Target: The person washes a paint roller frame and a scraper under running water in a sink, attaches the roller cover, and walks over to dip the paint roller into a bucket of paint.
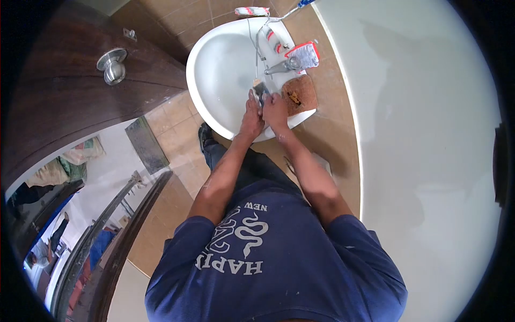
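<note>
Over the white washbasin [204,102], both of my hands are close together on a small dark, flat tool with a pale tip [259,89]; its exact kind is too small to make out. My left hand [251,117] is at its left side, fingers stretched along it. My right hand [276,111] is closed at its right side, fingers curled. The metal tap [285,65] reaches over the basin just above the hands. Beside my right hand, a reddish-brown square piece [307,91] with an orange-and-dark thing on it rests on the basin's corner.
A striped paint roller [252,11] lies at the basin's far edge, and another roller sleeve [272,40] is near the tap. A red-edged pack [303,55] is behind the tap. A dark door with a knob [113,67] stands at left. Another person [42,255] is beyond the doorway.
</note>
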### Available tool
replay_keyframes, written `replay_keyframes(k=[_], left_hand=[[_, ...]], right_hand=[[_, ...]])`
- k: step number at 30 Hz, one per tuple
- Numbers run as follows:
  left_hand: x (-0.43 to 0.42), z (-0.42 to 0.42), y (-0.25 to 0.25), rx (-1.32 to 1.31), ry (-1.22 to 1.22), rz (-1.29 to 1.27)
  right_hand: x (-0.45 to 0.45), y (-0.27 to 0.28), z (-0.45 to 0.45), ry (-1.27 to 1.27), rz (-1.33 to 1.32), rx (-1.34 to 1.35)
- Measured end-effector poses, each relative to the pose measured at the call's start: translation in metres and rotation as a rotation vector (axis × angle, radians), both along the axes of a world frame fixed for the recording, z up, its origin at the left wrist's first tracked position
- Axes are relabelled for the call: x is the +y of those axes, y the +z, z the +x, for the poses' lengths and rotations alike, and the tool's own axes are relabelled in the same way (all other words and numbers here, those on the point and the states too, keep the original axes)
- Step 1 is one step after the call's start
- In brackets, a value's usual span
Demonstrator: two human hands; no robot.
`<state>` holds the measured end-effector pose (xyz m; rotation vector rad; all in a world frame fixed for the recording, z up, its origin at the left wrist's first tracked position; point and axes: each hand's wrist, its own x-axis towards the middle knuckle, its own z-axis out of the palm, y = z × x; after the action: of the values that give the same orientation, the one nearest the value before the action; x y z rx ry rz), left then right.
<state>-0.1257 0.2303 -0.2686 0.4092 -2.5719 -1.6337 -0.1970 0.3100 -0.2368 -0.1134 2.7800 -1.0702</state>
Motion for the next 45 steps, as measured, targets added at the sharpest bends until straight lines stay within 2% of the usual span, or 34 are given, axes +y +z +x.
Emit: replay_keyframes(k=[2,5,7,8,14,15,17,20,23,26,29,32,34,35,37,41,43,45], left_hand=[[-0.001,-0.004,-0.006,-0.091,0.016,0.02],[-0.004,-0.006,-0.01,0.043,0.117,-0.084],[-0.015,-0.007,0.012,-0.082,0.216,0.296],[-0.018,-0.006,0.021,-0.144,0.264,0.487],[-0.001,-0.013,0.025,-0.073,0.483,0.363],[0.004,-0.015,0.013,-0.048,0.48,0.351],[0.015,-0.018,-0.019,0.004,0.478,0.331],[0.002,-0.022,0.037,-0.281,0.204,0.852],[0.008,-0.021,0.025,-0.262,0.241,0.825],[0.007,-0.02,-0.016,-0.217,0.26,0.791],[-0.003,-0.012,-0.003,-0.171,0.179,0.881],[0.003,-0.01,-0.01,-0.092,0.18,1.086],[0.008,-0.01,0.0,-0.076,0.266,0.981],[0.01,-0.009,0.004,-0.068,0.309,0.929],[0.005,-0.008,0.002,-0.064,0.241,0.882],[-0.008,-0.004,0.028,-0.085,0.168,0.764],[-0.01,-0.002,0.031,-0.08,0.199,0.736],[-0.013,0.001,0.034,-0.078,0.226,0.722]], right_hand=[[-0.008,-0.003,-0.018,-0.02,-0.042,-0.086],[-0.012,-0.002,-0.028,-0.067,-0.261,-0.273],[-0.01,0.038,-0.012,-0.133,-0.489,-0.438],[-0.006,0.041,-0.005,-0.163,-0.509,-0.463],[0.008,0.038,0.006,-0.266,-0.609,-0.507],[0.01,0.04,0.005,-0.26,-0.624,-0.508],[0.015,0.04,0.003,-0.22,-0.594,-0.549],[0.023,0.036,0.003,-0.161,-0.521,-0.619],[0.026,0.038,0.004,-0.191,-0.541,-0.611],[0.025,0.051,0.007,-0.22,-0.545,-0.604],[0.031,0.054,0.008,-0.198,-0.533,-0.628],[0.037,0.05,0.012,-0.132,-0.477,-0.685],[0.037,0.051,0.017,-0.086,-0.455,-0.693],[0.037,0.051,0.018,-0.07,-0.399,-0.642],[0.033,0.058,0.017,-0.036,-0.287,-0.538],[0.031,0.032,-0.018,0.206,-0.059,-0.14],[0.023,0.042,-0.036,0.35,0.026,0.041],[0.014,0.061,-0.042,0.41,0.103,0.016]])
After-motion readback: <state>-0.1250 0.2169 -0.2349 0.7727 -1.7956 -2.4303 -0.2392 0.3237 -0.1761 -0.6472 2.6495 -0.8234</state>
